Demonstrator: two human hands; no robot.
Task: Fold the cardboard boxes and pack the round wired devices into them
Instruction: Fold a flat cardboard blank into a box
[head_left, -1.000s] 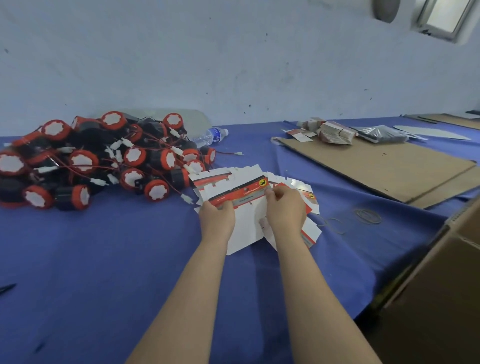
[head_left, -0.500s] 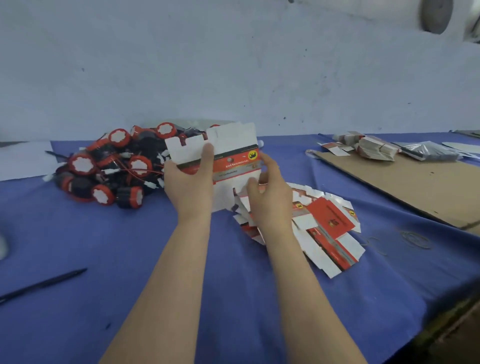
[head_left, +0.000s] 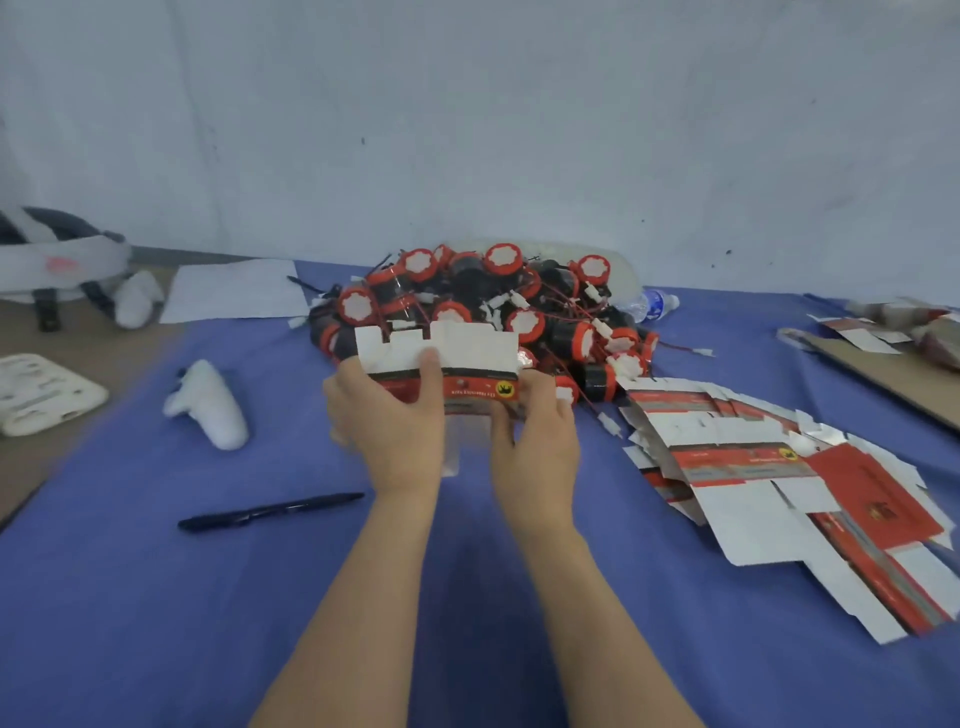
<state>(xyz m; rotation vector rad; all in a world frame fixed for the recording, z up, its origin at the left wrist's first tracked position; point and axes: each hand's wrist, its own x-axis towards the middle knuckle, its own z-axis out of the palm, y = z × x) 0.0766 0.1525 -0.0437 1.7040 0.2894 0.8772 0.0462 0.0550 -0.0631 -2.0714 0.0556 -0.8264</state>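
Observation:
I hold one flat red-and-white cardboard box blank (head_left: 462, 358) upright above the blue table, white flaps at the top. My left hand (head_left: 389, 421) grips its left part, thumb across the front. My right hand (head_left: 540, 441) grips its right lower edge. Behind the blank lies a heap of round black-and-red wired devices (head_left: 498, 306) with white connectors. A spread pile of flat box blanks (head_left: 769, 483) lies on the table to the right of my hands.
A black pen (head_left: 270, 512) lies left of my forearms. A white controller (head_left: 208, 405), a white tray (head_left: 41, 395), a sheet of paper (head_left: 234, 291) and a headset (head_left: 57, 265) sit at the left. A water bottle (head_left: 652, 304) and brown cardboard (head_left: 883, 379) are at the right.
Both hands lifted one blank off the pile and brought it up in front of the device heap. The view swung left, so the pile now lies to the right.

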